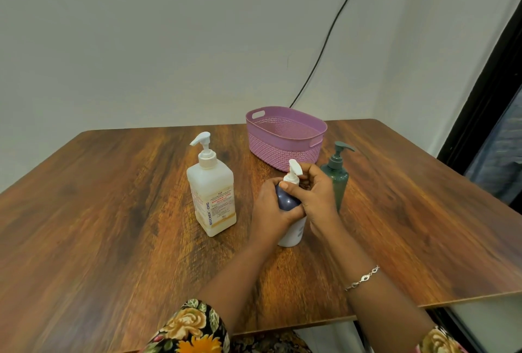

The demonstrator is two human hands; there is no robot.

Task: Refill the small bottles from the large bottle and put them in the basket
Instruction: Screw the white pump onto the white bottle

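Small navy-and-white bottle stands upright on the bench, our left hand wrapped around its body to steady it while our right hand curls its fingers about the neck of the white pump, a grip we judge suits unscrewing it. The large bottle stands just to its left and a green bottle just to its right, with the purple basket behind them holding no bottle, all within easy reach.
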